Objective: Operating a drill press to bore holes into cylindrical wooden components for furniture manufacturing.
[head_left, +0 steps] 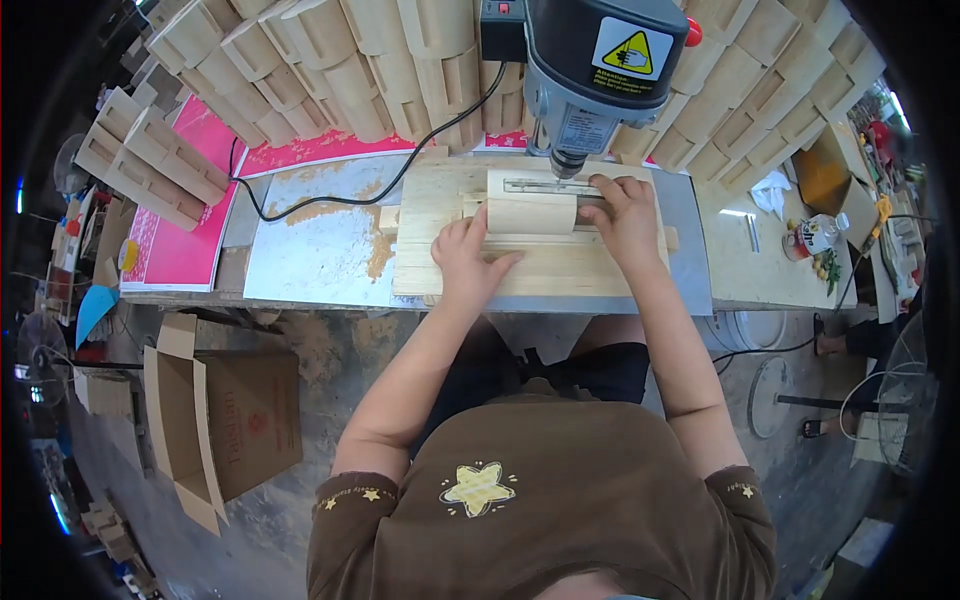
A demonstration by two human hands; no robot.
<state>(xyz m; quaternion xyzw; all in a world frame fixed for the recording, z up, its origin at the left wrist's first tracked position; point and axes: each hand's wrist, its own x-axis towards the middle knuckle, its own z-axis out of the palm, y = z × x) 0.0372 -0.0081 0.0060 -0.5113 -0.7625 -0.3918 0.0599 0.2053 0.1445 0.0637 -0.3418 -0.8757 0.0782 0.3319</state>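
Note:
A pale wooden block with a rounded face lies on a flat wooden board, beneath the chuck of a bench drill press. Along the block's far side runs a narrow metal strip, directly under the drill. My left hand rests on the board, its index fingertip against the block's left end and its thumb stretched apart. At the right end, my right hand grips the block between thumb and fingers, close to the strip. The drill tip's contact with the work is too small to tell.
Stacks of grooved wooden pieces stand behind the bench, with more at the right. A black cable curves over the sawdust-strewn bench. A plastic bottle stands at right. On the floor sits an open cardboard box.

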